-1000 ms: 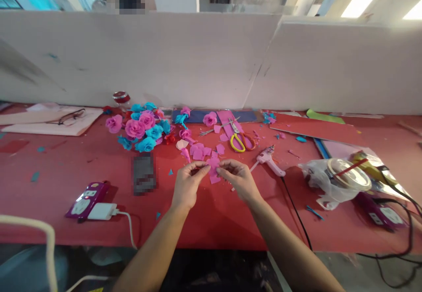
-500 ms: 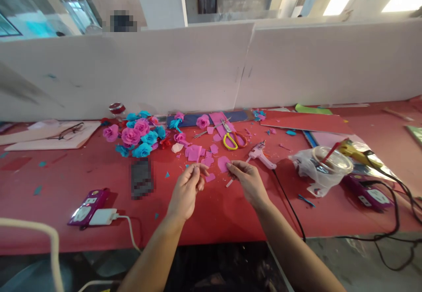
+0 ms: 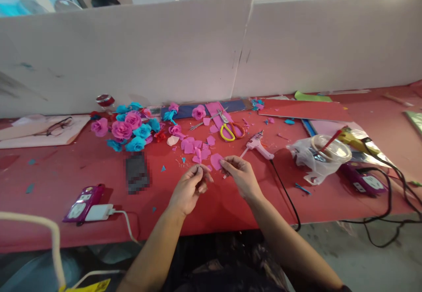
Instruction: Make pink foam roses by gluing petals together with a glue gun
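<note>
My right hand [image 3: 240, 173] is closed in a pinch on a pink paper petal [image 3: 216, 161], held by its right edge. To its left, my left hand [image 3: 191, 186] has thumb and forefinger together, with a small rolled piece of pink paper [image 3: 198, 156] standing just above the fingertips. It seems to be held there. Several loose pink petals [image 3: 187, 146] lie beyond the hands. A pink hot glue gun [image 3: 259, 146] rests to the right of them. Behind the petals are scissors [image 3: 227, 129] with yellow and orange handles.
Pink and blue paper flowers [image 3: 133, 127] are bunched at the back left, near a dark phone-like object [image 3: 137, 173]. A purple power strip [image 3: 84, 204] with a white charger lies front left. On the right stand a plastic tub [image 3: 330, 151] and another purple strip [image 3: 362, 180] with cables.
The view has tipped downward. The rolled pink piece now shows upright over my left fingertips, where it did not stand out before. My right hand keeps its petal.
</note>
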A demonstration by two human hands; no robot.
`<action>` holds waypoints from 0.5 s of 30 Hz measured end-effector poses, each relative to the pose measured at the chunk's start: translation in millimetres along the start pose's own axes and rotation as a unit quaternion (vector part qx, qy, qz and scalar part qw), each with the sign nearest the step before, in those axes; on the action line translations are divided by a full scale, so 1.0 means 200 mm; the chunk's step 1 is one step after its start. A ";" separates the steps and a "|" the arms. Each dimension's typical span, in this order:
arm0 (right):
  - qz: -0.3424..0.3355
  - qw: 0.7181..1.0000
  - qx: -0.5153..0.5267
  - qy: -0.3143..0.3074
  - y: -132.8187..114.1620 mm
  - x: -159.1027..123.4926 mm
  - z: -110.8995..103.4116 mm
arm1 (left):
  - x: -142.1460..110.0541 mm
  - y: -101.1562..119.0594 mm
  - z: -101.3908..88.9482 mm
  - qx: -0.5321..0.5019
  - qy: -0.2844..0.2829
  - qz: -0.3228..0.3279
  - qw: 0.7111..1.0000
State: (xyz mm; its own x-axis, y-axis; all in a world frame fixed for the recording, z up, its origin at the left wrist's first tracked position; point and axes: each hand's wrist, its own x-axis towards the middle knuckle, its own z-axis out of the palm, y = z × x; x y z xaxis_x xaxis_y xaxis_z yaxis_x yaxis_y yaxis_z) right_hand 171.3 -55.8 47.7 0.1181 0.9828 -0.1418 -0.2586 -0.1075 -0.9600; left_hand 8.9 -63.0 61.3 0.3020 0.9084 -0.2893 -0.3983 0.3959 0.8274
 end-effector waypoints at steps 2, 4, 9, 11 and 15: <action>-0.003 1.000 -0.007 0.005 0.00 -0.01 0.01 | -0.01 -0.01 -0.01 -0.007 -0.017 -0.005 1.000; -0.003 1.000 -0.012 0.005 0.00 -0.01 0.01 | -0.02 -0.01 -0.02 -0.008 -0.010 -0.007 1.000; 0.020 0.998 -0.034 -0.047 0.02 -0.01 0.02 | 0.03 0.01 -0.05 0.017 0.081 -0.028 0.996; 0.034 0.994 -0.059 -0.089 0.03 -0.02 0.01 | 0.06 0.01 -0.05 0.045 0.096 -0.045 0.993; -0.013 0.971 -0.218 -0.098 0.03 0.03 -0.12 | 0.09 -0.03 -0.07 0.087 0.123 -0.067 0.986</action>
State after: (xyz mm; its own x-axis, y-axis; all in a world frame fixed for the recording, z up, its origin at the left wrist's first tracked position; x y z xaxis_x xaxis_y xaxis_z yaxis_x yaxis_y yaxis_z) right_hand 192.7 -53.8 34.9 -0.0767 0.9912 -0.1078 0.1784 -0.0928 -0.9796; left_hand 4.5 -47.0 45.1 0.1140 0.8631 -0.4920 -0.2075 0.5050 0.8378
